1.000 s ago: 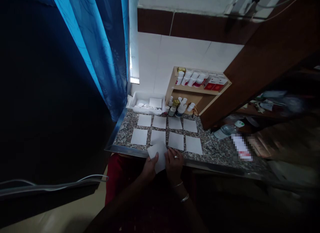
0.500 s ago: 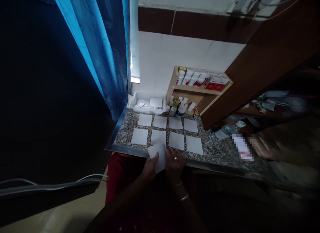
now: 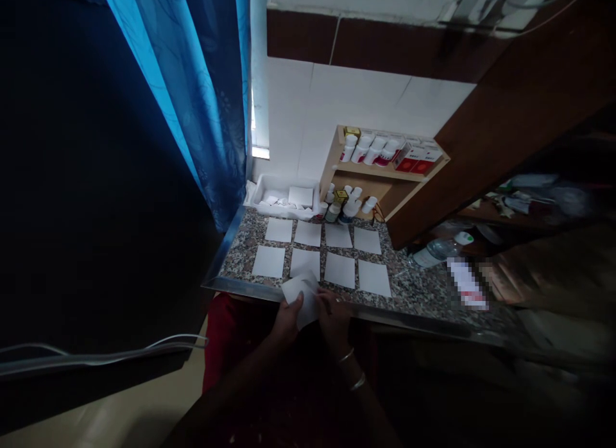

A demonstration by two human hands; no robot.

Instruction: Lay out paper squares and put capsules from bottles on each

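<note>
My left hand is closed on a small stack of white paper squares, its thumb lying on top of them. At the stack's right edge, the fingers of my right hand pinch the top sheet, which lifts and curls away from the rest. Beyond my hands, white paper squares lie flat in two rows on the speckled granite counter. The lifted sheet partly covers one square in the near row. My right hand wears a ring and two bangles.
A white plastic tray with papers stands at the back left. Beside it, a wooden shelf carries white bottles and boxes. To the right lie a clear bottle and a blurred paper. A blue curtain hangs at the left.
My right fingers have drawn together at the stack's edge, and the top sheet now peels up and curls. My left hand keeps its hold, shifted slightly.
</note>
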